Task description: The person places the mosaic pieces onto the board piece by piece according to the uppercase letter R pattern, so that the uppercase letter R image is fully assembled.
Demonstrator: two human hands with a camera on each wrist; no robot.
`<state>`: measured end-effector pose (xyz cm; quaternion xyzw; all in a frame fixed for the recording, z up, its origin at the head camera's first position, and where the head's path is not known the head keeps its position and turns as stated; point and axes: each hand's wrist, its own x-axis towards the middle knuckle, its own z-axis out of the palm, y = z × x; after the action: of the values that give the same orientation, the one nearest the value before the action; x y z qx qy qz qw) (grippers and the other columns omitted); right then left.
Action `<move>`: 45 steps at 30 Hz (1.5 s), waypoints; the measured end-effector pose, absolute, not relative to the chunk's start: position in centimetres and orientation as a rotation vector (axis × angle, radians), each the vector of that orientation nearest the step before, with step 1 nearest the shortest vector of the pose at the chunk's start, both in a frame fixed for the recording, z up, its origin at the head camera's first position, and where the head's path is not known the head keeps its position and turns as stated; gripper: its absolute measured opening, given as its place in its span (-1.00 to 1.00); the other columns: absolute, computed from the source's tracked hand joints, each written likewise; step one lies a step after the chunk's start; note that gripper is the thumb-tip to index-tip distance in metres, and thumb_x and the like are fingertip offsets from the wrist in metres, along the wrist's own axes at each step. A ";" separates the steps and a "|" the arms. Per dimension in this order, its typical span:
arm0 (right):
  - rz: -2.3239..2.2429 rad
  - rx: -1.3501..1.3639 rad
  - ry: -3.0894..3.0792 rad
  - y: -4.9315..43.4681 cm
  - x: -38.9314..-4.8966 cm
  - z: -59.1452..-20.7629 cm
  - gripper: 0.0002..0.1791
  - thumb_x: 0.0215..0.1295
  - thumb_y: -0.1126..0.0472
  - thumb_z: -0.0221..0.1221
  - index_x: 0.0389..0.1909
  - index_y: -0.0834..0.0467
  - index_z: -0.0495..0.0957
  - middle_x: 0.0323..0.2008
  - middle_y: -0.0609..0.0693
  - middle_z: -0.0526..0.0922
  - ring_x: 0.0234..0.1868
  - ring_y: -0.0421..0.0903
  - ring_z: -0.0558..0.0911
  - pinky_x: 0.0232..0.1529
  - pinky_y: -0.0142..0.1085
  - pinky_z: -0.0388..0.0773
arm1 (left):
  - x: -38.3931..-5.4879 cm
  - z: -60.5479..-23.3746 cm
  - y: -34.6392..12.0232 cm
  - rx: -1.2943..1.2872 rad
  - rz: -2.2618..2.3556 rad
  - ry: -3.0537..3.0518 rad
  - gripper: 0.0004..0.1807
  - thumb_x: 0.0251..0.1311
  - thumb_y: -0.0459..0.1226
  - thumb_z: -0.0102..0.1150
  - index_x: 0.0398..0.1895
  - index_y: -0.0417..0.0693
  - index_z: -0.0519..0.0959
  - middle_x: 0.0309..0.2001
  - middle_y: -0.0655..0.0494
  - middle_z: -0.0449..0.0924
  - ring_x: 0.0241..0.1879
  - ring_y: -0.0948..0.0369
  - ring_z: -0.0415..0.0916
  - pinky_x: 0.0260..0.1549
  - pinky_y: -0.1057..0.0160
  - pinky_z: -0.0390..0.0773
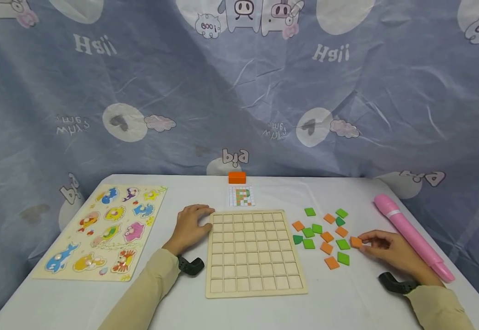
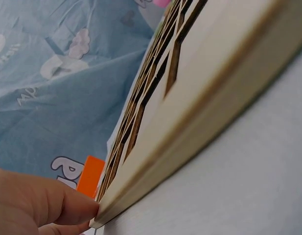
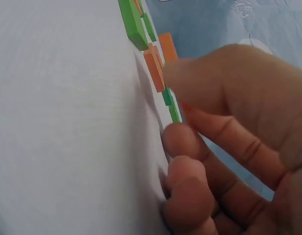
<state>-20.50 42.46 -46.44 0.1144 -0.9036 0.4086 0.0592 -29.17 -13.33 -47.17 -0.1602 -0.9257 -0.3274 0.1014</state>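
My left hand (image 1: 190,228) is at the far left corner of a wooden grid board (image 1: 256,254), fingertips against its edge. In the left wrist view, a fingertip touches the board's corner. My right hand (image 1: 388,250) pinches an orange square tile (image 1: 356,242) between thumb and index finger, low over the table. Its other fingers are bent near the cloth in the right wrist view. Close by lie loose tiles, among them a green square tile (image 1: 343,259), an orange square tile (image 1: 332,262) and a dark green rounded tile (image 1: 297,239).
Behind the board lies a small pattern card (image 1: 241,196) with a coloured letter R, and an orange block (image 1: 237,178) behind that. An animal puzzle board (image 1: 103,231) is on the left. A pink cylinder (image 1: 413,236) lies beside the right forearm. Patterned cloth hangs behind the white table.
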 end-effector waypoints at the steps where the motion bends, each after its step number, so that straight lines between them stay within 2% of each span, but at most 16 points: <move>1: 1.248 0.348 -2.739 42.4 -20.5 -46.4 -0.76 0.36 0.44 0.38 -0.01 0.45 0.68 -0.31 -0.25 0.67 -0.37 -0.21 0.51 -0.42 -0.38 0.44 | -29.1 -47.2 -13.3 -0.472 -0.967 -2.741 -0.51 0.22 -0.29 0.31 0.25 -0.15 0.72 0.36 -0.18 0.60 0.44 -0.24 0.38 0.43 -0.35 0.22; 5: 1.313 0.363 -2.749 42.1 -20.4 -45.9 -0.74 0.39 0.46 0.35 0.02 0.48 0.63 -0.25 -0.30 0.73 -0.32 -0.27 0.59 -0.39 -0.40 0.53 | -29.2 -47.2 -13.5 -0.487 -0.977 -2.760 -0.50 0.26 -0.27 0.31 0.29 -0.15 0.70 0.37 -0.16 0.59 0.47 -0.22 0.36 0.45 -0.34 0.20; 10: 1.398 0.351 -2.787 41.8 -20.5 -45.2 -0.72 0.43 0.45 0.32 0.06 0.51 0.57 -0.26 -0.23 0.78 -0.32 -0.31 0.67 -0.41 -0.38 0.59 | -29.2 -47.2 -13.9 -0.538 -0.995 -2.768 -0.50 0.29 -0.26 0.33 0.30 -0.16 0.69 0.38 -0.17 0.58 0.47 -0.23 0.35 0.47 -0.38 0.17; 15: 1.429 0.331 -2.825 41.5 -20.6 -44.7 -0.70 0.44 0.40 0.33 0.09 0.47 0.58 -0.26 -0.22 0.83 -0.33 -0.31 0.69 -0.41 -0.36 0.58 | -29.2 -47.4 -14.1 -0.585 -0.988 -2.761 -0.46 0.27 -0.23 0.35 0.33 -0.17 0.67 0.39 -0.17 0.57 0.48 -0.23 0.33 0.46 -0.39 0.15; 21: 1.486 0.504 -2.793 41.0 -20.9 -44.2 -0.76 0.46 0.44 0.28 0.08 0.40 0.59 -0.23 -0.20 0.85 -0.31 -0.32 0.70 -0.41 -0.36 0.57 | -29.4 -47.5 -13.9 -0.576 -0.968 -2.783 -0.44 0.28 -0.22 0.38 0.36 -0.13 0.66 0.42 -0.12 0.56 0.52 -0.19 0.30 0.50 -0.34 0.13; 26: 1.460 0.533 -2.786 39.5 -21.4 -43.9 -0.71 0.44 0.44 0.29 0.09 0.47 0.55 -0.28 -0.19 0.84 -0.36 -0.31 0.65 -0.44 -0.35 0.53 | -29.5 -47.3 -13.9 -0.565 -0.956 -2.791 -0.45 0.29 -0.23 0.38 0.37 -0.10 0.66 0.42 -0.10 0.56 0.52 -0.17 0.31 0.51 -0.33 0.13; 33: 1.451 0.618 -2.782 37.5 -22.4 -43.2 -0.69 0.46 0.45 0.28 0.12 0.53 0.55 -0.25 -0.05 0.86 -0.25 -0.34 0.72 -0.32 -0.40 0.62 | -29.5 -47.1 -14.0 -0.550 -0.962 -2.796 -0.44 0.29 -0.22 0.39 0.37 -0.10 0.66 0.42 -0.09 0.57 0.52 -0.16 0.31 0.52 -0.30 0.12; 42: 1.542 0.683 -2.795 34.6 -24.0 -42.8 -0.68 0.48 0.43 0.27 0.14 0.53 0.54 -0.24 0.09 0.86 -0.24 -0.30 0.75 -0.26 -0.45 0.59 | -29.3 -47.1 -14.2 -0.540 -0.982 -2.794 -0.45 0.28 -0.22 0.39 0.35 -0.12 0.67 0.41 -0.10 0.57 0.52 -0.17 0.31 0.51 -0.32 0.13; 45: 1.567 0.706 -2.790 33.6 -24.5 -42.7 -0.68 0.48 0.42 0.26 0.14 0.52 0.53 -0.26 0.12 0.84 -0.31 -0.24 0.72 -0.27 -0.41 0.62 | -29.3 -47.1 -14.2 -0.537 -0.981 -2.794 -0.45 0.28 -0.22 0.39 0.35 -0.12 0.67 0.41 -0.10 0.57 0.52 -0.17 0.31 0.52 -0.31 0.13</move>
<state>-24.47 33.55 -42.68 0.2150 -0.8495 0.4771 -0.0678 -29.35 -14.21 -47.11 -0.1780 -0.9264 -0.3253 0.0657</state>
